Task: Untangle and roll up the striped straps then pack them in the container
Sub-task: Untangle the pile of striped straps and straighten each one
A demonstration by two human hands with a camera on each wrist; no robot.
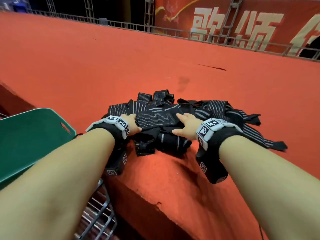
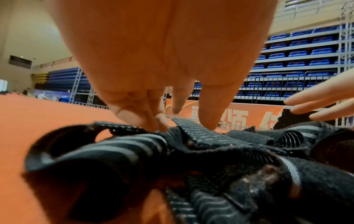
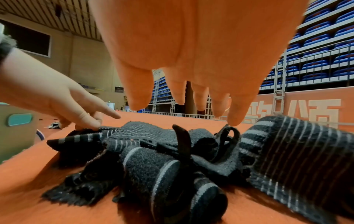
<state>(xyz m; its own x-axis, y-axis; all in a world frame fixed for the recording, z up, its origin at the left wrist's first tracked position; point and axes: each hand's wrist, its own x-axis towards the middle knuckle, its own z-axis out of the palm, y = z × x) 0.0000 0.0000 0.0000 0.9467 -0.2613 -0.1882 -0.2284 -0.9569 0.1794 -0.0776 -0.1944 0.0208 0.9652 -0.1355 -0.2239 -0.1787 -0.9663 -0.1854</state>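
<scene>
Your left hand [image 1: 132, 124] pinches the near edge of the tangled striped straps [image 1: 181, 118] on the red stage, while your right hand [image 1: 187, 125] hovers with straight fingers. Nothing looks rolled or packed yet (the green container [image 1: 34, 135] sits just left); untangling has barely begun.

— What surrounds the red carpeted platform [image 1: 121, 54]?

— A low metal railing [image 1: 216, 34] runs along its far edge. Behind the railing hangs a red banner [image 1: 233, 19] with large pale characters, and metal truss towers [image 1: 149, 13] rise beside the banner.

— And higher up?

— Above the banner climb tiers of blue folding seats [image 2: 298, 54]. Left of the seats stands a beige wall [image 3: 84, 60], under a slatted ceiling [image 3: 63, 16]. The light is warm and dim.
</scene>
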